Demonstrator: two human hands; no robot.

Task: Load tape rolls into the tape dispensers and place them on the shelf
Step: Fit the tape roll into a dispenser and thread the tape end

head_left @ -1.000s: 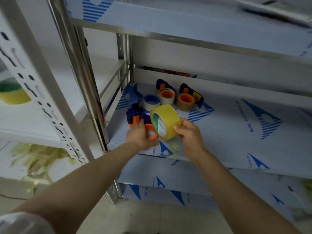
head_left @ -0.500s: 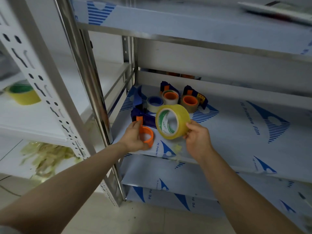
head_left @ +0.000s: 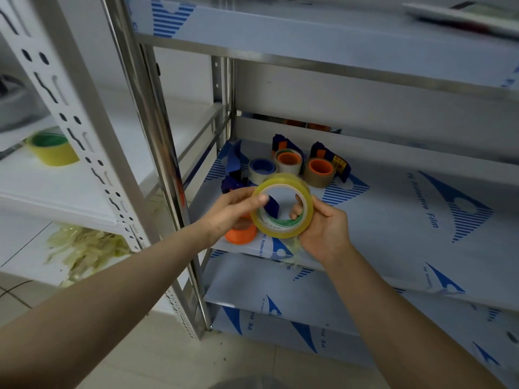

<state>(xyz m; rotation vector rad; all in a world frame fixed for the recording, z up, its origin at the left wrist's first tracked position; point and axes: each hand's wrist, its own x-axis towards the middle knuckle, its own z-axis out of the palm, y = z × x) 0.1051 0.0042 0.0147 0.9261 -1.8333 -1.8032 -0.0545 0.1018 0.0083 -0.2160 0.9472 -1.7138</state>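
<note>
A yellow tape roll (head_left: 280, 228) is held tilted just above the front left of the steel shelf (head_left: 393, 220), its hole facing me. My right hand (head_left: 323, 234) grips its right side, with fingers curled into the core. My left hand (head_left: 230, 209) pinches the roll's left rim. Under my left hand lies a blue tape dispenser (head_left: 233, 183) with an orange spool (head_left: 241, 235); a blue part of it shows through the roll's hole. Two loaded dispensers (head_left: 289, 161) (head_left: 320, 168) stand at the back of the shelf.
A pale roll with a blue core (head_left: 262, 169) sits by the loaded dispensers. A steel upright (head_left: 157, 136) borders the shelf on the left. Beyond it, a white rack holds a yellow roll (head_left: 52, 148). Tape scraps (head_left: 84, 248) lie below.
My left hand has left the orange spool and moved onto the yellow roll's rim. The roll has tipped so that its hole faces me, now over the dispenser.
</note>
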